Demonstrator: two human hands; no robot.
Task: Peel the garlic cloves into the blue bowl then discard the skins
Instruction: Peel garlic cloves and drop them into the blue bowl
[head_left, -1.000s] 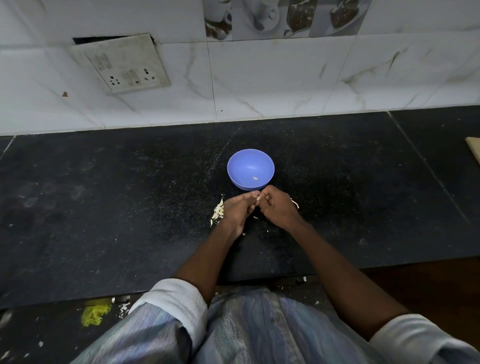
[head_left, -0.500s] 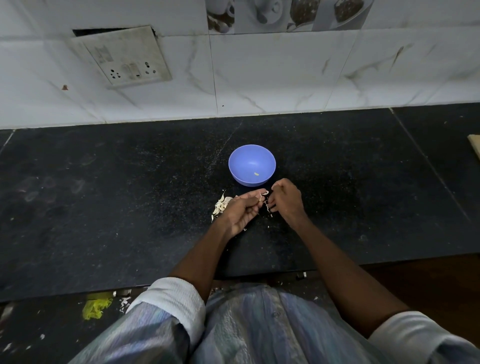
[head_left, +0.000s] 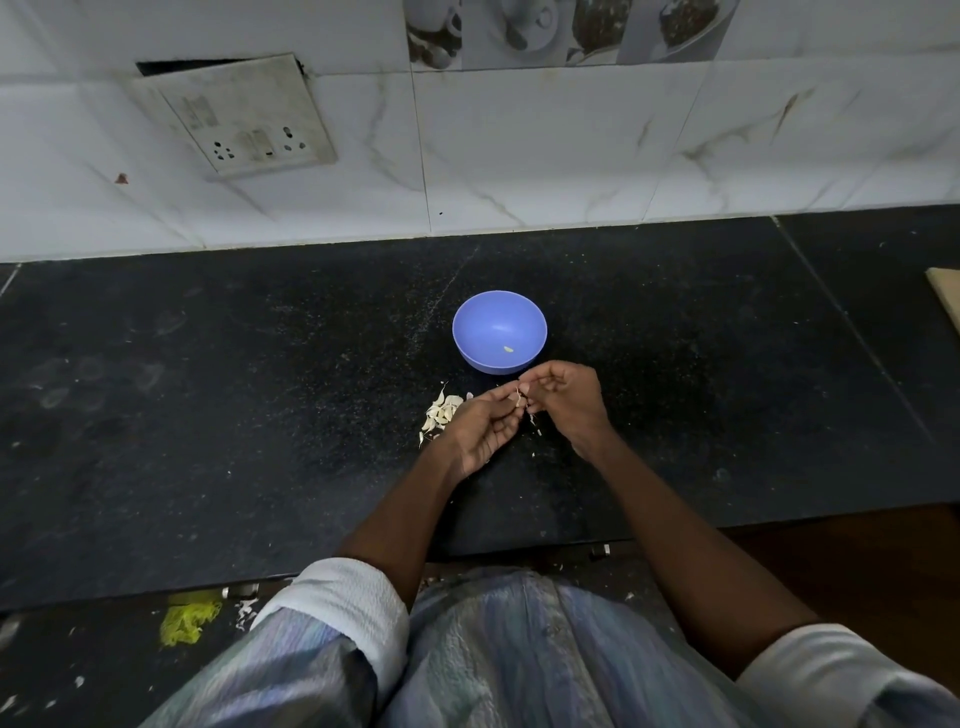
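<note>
A blue bowl (head_left: 498, 312) stands on the black counter with one peeled clove (head_left: 508, 349) inside. Just in front of it my left hand (head_left: 485, 428) and my right hand (head_left: 566, 402) meet, fingertips together, pinching a small garlic clove (head_left: 521, 400) with a thin strand of skin sticking up. The clove is mostly hidden by my fingers. A small heap of unpeeled cloves and skins (head_left: 440, 413) lies on the counter just left of my left hand. Tiny skin flakes (head_left: 535, 428) are scattered under my hands.
The black counter (head_left: 208, 415) runs wide to both sides, backed by a white tiled wall with a socket plate (head_left: 239, 117). A pale wooden board edge (head_left: 948, 301) shows at far right. Yellow scrap (head_left: 187, 618) lies below the counter's front edge.
My hands have drawn slightly apart and my left palm has turned upward. A strip of skin has come loose from the clove between my fingertips.
</note>
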